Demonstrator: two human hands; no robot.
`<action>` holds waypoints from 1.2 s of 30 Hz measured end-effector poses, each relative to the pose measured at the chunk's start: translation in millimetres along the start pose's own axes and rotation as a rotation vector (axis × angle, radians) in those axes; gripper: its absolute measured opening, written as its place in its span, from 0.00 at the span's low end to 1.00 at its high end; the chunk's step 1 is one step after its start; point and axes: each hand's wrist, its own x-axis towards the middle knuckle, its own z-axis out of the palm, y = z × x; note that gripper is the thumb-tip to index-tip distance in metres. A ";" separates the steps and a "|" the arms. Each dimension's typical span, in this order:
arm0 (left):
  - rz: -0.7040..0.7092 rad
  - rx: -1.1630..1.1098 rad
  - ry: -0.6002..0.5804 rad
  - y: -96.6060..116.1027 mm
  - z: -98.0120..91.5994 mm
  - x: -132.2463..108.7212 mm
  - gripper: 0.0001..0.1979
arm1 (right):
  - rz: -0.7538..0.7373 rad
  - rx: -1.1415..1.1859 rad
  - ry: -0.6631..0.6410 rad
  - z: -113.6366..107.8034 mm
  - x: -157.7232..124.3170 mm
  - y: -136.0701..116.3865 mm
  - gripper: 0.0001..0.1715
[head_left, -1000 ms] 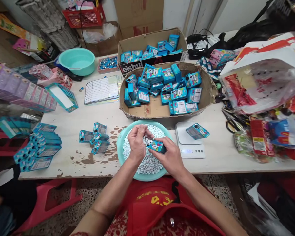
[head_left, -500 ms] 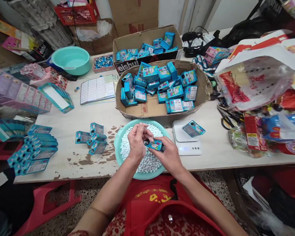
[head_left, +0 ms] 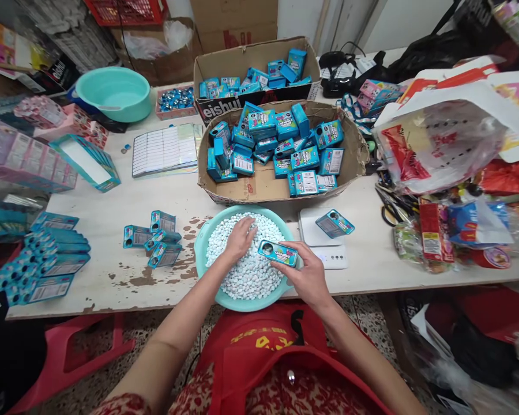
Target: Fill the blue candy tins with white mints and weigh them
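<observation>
A turquoise basin (head_left: pixel 201 253) full of small white candies (head_left: pixel 253 282) stands at the table's front edge. My left hand (head_left: pixel 241 237) rests on the candies with its fingertips among them; whether it grips any is hidden. Over the basin's right side, my right hand (head_left: pixel 305 268) holds a small blue box (head_left: pixel 278 253) with a round hole in its top face. To the right, another blue box (head_left: pixel 335 223) lies on a white scale (head_left: pixel 309 230). Several blue boxes (head_left: pixel 162 239) stand in a small group left of the basin.
Behind the basin, a cut-open carton (head_left: pixel 259 190) holds many blue boxes, with a second carton (head_left: pixel 259 52) behind it. Stacked blue boxes (head_left: pixel 60 259) stand at the left, near a sheet of labels (head_left: pixel 164 150). Scissors (head_left: pixel 389 210) and plastic bags (head_left: pixel 441 144) lie right.
My left hand has left the blue box and gone down into the candies. My right hand has moved slightly right with the box, its hole now showing. The whole view has shifted a little.
</observation>
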 end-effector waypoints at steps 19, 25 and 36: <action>-0.447 -0.426 0.083 24.6 -8.3 -12.8 0.16 | 0.012 -0.076 0.004 -3.4 -5.8 2.0 0.18; -0.433 -1.061 0.124 86.1 -22.7 -18.3 0.13 | -0.091 -0.228 -0.064 15.8 -0.3 -7.2 0.17; -0.275 -1.021 0.243 106.1 -14.9 -18.6 0.12 | -0.118 -0.241 -0.088 23.5 10.3 -13.1 0.18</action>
